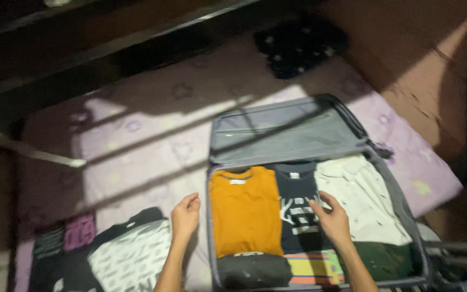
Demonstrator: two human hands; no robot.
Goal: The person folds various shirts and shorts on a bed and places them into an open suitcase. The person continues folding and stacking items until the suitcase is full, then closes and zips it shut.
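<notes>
Resting right hand [332, 219] on navy shirt [298, 208]

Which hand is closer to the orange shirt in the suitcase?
Left. The left hand hovers just beside the orange shirt, outside the suitcase; the right hand rests on the dark shirt.

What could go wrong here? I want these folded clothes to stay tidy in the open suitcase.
The right hand rests on the dark printed shirt; dragging it could rumple the fold or shift the orange shirt beside it. The suitcase already looks full across its width, so the lid may crease the white garment when shut. The left hand hovers by the case's edge and holds nothing.
</notes>
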